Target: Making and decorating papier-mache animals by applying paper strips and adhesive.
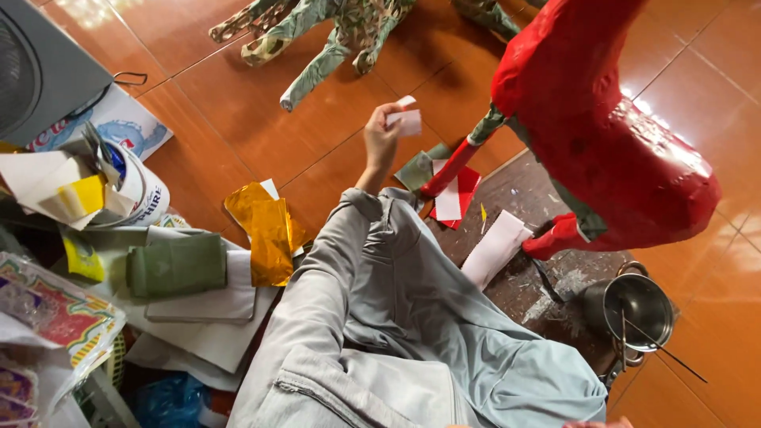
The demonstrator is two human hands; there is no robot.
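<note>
A hand (380, 141) holds a paper slip (408, 120) above the floor (238, 119). Left lie foil sheets (268, 230) and a folded cloth (177, 265); right stands a paper-covered figure (610, 135), with a metal pot (636, 311) before it.

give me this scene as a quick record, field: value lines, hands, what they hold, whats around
setting: tiled orange floor, seen from above
hand in view: one hand, raised; which side cannot be told
holds: small white paper scrap, pinched in the fingers
other hand: not in view
clothing: grey sleeve
right of hand: red paper-covered figure on thin legs
above hand: unpainted paper-wrapped figure
left: gold foil sheet, folded green paper
lower right: metal pot with sticks in it
</note>
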